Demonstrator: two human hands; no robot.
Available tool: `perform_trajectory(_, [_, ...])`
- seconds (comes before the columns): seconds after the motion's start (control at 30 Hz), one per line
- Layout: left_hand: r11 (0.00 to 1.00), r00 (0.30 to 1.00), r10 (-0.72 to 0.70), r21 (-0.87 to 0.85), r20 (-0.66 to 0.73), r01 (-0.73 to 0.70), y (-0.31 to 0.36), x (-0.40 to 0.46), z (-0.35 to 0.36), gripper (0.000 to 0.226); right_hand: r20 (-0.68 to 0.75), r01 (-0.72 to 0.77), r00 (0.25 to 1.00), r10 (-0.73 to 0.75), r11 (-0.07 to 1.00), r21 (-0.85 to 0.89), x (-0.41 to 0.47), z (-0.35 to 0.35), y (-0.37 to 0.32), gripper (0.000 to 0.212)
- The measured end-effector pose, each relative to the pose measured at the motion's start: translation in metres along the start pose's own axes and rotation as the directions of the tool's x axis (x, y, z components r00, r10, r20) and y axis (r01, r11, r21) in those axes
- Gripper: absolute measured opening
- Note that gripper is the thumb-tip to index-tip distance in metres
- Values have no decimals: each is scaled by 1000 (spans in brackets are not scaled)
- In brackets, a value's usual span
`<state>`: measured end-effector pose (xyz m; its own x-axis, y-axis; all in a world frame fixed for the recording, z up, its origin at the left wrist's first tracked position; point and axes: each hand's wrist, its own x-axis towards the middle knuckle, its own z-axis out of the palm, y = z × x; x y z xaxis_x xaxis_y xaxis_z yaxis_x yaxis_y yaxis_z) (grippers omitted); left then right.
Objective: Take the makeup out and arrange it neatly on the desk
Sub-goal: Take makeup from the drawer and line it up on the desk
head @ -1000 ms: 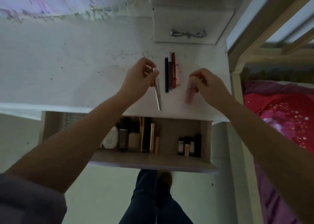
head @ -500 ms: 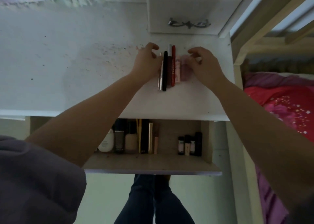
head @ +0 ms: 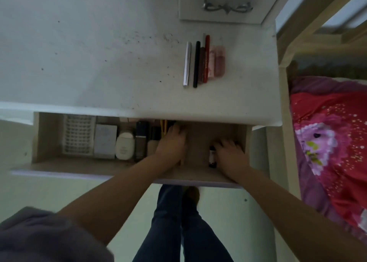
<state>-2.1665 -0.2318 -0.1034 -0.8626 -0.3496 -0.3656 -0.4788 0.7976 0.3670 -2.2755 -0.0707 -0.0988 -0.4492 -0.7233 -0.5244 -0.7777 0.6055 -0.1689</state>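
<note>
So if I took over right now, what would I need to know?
Left hand: down in the open drawer, over the thin sticks; grip hidden.
Right hand: in the drawer's right end, fingers curled over the small dark bottles; hold unclear.
Done: a neat row of pens and tubes lies side by side on the desk.
Left: the white bottle, box, dark tubes and the small bottles still sit in the drawer. Line them up beside the row.

Dim, flat daylight from the upper right — brightest on the desk (head: 119,63), murky inside the drawer (head: 198,174). Soft, slightly smeared throughout; motion blur on the sleeve (head: 49,240). Wide-angle bending at the edges — bed frame (head: 286,122) bowed.
</note>
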Motion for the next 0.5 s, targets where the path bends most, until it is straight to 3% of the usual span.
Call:
perform_trajectory(0.1, [973, 999, 1, 229, 52, -13, 2, 8, 12, 42, -15, 25, 1000, -27, 992, -126, 4, 3, -2, 41])
perform_trajectory(0.2, [968, 1000, -13, 252, 20, 7, 4, 4, 13, 39, -46, 33, 998, -39, 991, -132, 2, 4, -1, 36])
perform_trajectory(0.27, [986, 995, -94, 138, -32, 98, 4, 1, 8, 36, -96, 16, 995, -25, 995, -102, -2, 3, 0, 31])
perform_trajectory(0.37, [961, 976, -208, -198, -62, 192, 1, -12, 0, 31, -135, 57, 989, -59, 998, -23, -10, -1, -5, 23])
perform_trajectory(0.5, [901, 989, -136, -422, -63, 97, 1, -32, -10, 21, -136, 144, 984, -117, 969, 202, -20, -15, -10, 20])
